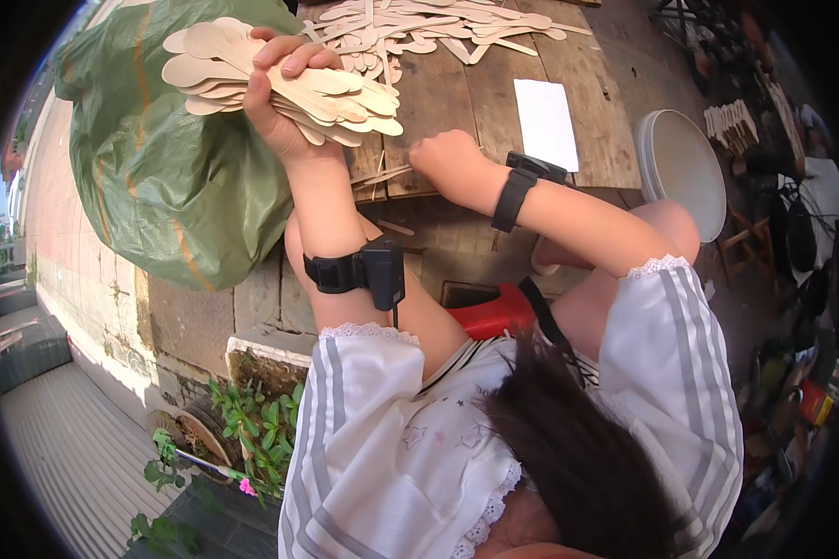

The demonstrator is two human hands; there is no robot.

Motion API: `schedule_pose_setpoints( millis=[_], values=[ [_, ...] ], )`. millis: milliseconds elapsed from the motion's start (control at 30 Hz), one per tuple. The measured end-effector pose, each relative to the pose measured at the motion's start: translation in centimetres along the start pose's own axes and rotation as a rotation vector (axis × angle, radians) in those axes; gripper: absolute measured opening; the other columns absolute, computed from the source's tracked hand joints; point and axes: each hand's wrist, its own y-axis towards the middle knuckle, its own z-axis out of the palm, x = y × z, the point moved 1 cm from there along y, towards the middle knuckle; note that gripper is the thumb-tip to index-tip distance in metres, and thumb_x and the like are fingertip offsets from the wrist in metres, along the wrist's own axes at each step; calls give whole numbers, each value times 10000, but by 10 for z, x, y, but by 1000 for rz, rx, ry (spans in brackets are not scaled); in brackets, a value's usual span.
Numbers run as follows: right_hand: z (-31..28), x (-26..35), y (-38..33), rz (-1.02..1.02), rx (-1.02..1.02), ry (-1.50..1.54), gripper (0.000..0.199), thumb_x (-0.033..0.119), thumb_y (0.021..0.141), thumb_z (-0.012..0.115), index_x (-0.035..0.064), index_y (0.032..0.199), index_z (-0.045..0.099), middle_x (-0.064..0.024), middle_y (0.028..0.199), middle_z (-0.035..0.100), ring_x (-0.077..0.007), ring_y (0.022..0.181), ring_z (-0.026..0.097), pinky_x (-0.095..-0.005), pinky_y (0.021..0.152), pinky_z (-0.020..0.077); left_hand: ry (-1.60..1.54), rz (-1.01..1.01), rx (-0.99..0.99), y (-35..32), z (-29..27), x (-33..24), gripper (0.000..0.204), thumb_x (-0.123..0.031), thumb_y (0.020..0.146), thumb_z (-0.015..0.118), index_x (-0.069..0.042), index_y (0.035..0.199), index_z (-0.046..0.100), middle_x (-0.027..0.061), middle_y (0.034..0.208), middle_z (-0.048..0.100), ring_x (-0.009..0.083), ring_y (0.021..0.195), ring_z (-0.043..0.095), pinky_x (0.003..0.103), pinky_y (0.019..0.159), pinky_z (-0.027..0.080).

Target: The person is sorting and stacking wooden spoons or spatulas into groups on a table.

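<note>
A thick bundle of pale wooden spoons [216, 73] is raised over the table's near left corner, bowls and handle ends fanned to both sides. My left hand [284, 88] is closed round its middle, with fingers over the top and thumb against the near side. Lower and to the right, my right hand [452, 166] is curled into a fist at the table's front edge. Thin pale wooden pieces [382, 175] reach up to its knuckles; whether the fist grips them is hidden.
More wooden spoons [419, 28] lie heaped at the back of the wooden table [569, 130]. A white paper [545, 124] lies near its right side, beside stacked round basins [690, 172]. On the left bulges a green sack [177, 186]. Potted plants [261, 429] stand lower left.
</note>
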Motion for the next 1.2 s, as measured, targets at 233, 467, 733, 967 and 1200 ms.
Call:
schedule_pose_setpoints(
  millis=[233, 467, 733, 967, 1200],
  values=[
    [4, -6, 13, -45, -30, -100, 100, 62, 656, 642, 41, 744, 599, -114, 658, 642, -271, 639, 658, -339, 543, 512, 38, 91, -79, 1, 7, -1, 405, -68, 754, 645, -92, 1117, 466, -72, 873, 553, 81, 779, 526, 281, 811, 422],
    [2, -27, 10, 85, -27, -42, 101, 135, 654, 679, 75, 718, 630, -100, 679, 649, -267, 673, 659, -360, 560, 515, 3, 103, -88, 2, 6, 1, 404, -50, 740, 653, -74, 1102, 474, -65, 868, 557, 86, 780, 537, 277, 807, 427],
    [-50, -83, -58, 348, -119, 229, 161, 190, 734, 617, 39, 790, 602, -144, 720, 624, -336, 678, 594, -409, 596, 469, -111, 50, -51, 0, 15, -11, 415, -51, 750, 640, -95, 1119, 455, -70, 872, 554, 87, 772, 533, 288, 814, 420],
    [-111, -209, -193, 850, -455, 398, 204, 194, 805, 569, 11, 896, 563, -64, 708, 583, -102, 651, 522, -260, 619, 426, -96, 54, -100, -4, 8, -4, 417, -55, 756, 638, -95, 1127, 453, -64, 876, 548, 96, 784, 530, 294, 823, 414],
    [-12, -331, -392, 1314, -202, 35, 345, 272, 802, 551, 61, 1075, 537, -191, 1035, 635, -369, 989, 593, -418, 817, 463, 26, 70, -144, 2, 1, 9, 407, -64, 758, 642, -84, 1120, 458, -59, 882, 543, 95, 781, 521, 283, 821, 412]
  ],
)
